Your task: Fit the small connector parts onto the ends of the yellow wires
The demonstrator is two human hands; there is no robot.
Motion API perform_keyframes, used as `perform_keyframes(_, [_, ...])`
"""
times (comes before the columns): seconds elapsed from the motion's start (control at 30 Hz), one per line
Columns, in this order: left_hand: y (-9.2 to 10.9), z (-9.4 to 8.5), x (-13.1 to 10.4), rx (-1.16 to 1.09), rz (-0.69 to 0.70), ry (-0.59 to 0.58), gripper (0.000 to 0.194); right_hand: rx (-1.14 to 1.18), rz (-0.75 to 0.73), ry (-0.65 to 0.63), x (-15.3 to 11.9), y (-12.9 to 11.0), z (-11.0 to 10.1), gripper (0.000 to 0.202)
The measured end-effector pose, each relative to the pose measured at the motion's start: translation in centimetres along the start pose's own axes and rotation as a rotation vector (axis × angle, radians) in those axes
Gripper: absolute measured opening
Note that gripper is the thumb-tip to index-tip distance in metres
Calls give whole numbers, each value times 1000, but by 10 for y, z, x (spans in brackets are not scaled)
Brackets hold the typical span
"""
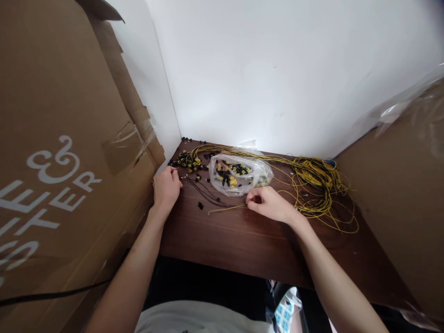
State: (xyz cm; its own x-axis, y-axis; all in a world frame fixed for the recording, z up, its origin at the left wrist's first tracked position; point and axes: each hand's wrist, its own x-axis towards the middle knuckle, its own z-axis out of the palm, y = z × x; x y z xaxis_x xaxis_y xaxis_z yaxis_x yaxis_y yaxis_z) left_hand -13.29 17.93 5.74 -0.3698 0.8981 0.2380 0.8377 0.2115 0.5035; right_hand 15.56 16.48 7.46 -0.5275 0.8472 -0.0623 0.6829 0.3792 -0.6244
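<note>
My right hand (267, 202) is closed, thumb and fingers pinching a thin yellow wire (227, 209) whose free end points left across the brown tabletop (208, 236). My left hand (166, 187) rests at the table's left side with fingers curled together; whatever lies between them is hidden. Just beyond it is a pile of black and yellow connectors (189, 160). Between my hands sits an open clear plastic bag (256, 188) holding more small black and yellow parts (231, 178). Dark thin wires (201, 190) and a small black piece (200, 205) lie in front of the bag.
A large tangled coil of yellow wires (314, 178) spreads over the table's right side. Tall cardboard boxes (69, 92) (402, 185) stand at left and right. A white wall (270, 74) rises behind the table. Below the front edge shows a blue-and-white patterned item (285, 314).
</note>
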Motion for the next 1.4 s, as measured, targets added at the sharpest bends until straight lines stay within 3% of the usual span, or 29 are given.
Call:
perform_keyframes(0.33, [4, -1, -5, 73, 21, -5, 41, -27, -56, -11, -2, 14, -7, 11])
perform_keyframes(0.5, [12, -11, -24, -89, 147, 80, 40, -92, -119, 64, -2, 15, -7, 5])
perform_keyframes(0.57, [17, -17, -37, -178, 280, 3, 30, -129, -132, 84, -2, 16, -7, 4])
perform_keyframes(0.73, [20, -23, -67, -165, 564, -392, 20, -179, -225, 196, -2, 8, -5, 7])
perform_keyframes(0.87, [20, -15, -78, -155, 654, -443, 11, -181, -322, 265, -3, -8, 3, 12])
perform_keyframes(1.0, [27, -14, -81, -238, 699, -391, 14, -179, -392, 178, -4, -20, 17, 19])
perform_keyframes(1.13, [37, -17, -82, -406, 605, -274, 12, -91, -419, 98, -4, -24, 26, 27])
perform_keyframes(1.27, [42, -16, -81, -802, 310, -161, 8, 17, -429, 113, -3, -24, 28, 26])
perform_keyframes(1.4, [50, -11, -83, -1419, -59, -307, 34, 144, -400, 204, -4, -28, 30, 26])
